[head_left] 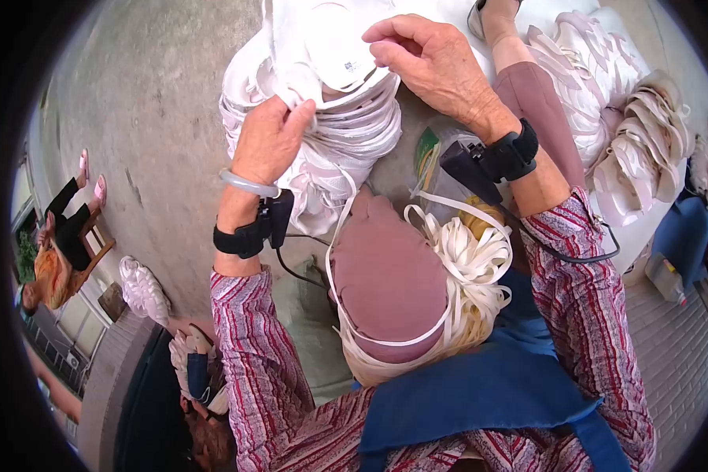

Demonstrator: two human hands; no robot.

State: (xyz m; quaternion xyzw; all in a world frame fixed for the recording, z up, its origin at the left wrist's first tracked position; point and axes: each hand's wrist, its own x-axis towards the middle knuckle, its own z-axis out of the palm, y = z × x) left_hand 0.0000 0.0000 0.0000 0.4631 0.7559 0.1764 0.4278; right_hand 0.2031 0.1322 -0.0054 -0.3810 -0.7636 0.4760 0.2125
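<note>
My left hand (271, 138) is closed on the edge of a white shoe upper (342, 47), at the top of a thick stack of uppers (354, 130). Right of that upper, my right hand (444, 67) is raised with its thumb and fingertips drawn close in a pinch. Against the bright white, anything thin between those fingertips cannot be made out. On my mauve-clad knee (385, 267) lies a bundle of flat white shoelaces (476, 259), and one lace loops around the knee.
More bundled uppers (578, 79) are at the upper right, beside a beige bundle (645, 145). A clear plastic bag (440, 169) sits between my legs. At the far left a person (59, 244) sits on a wooden chair, near a white bundle (143, 291) on the floor.
</note>
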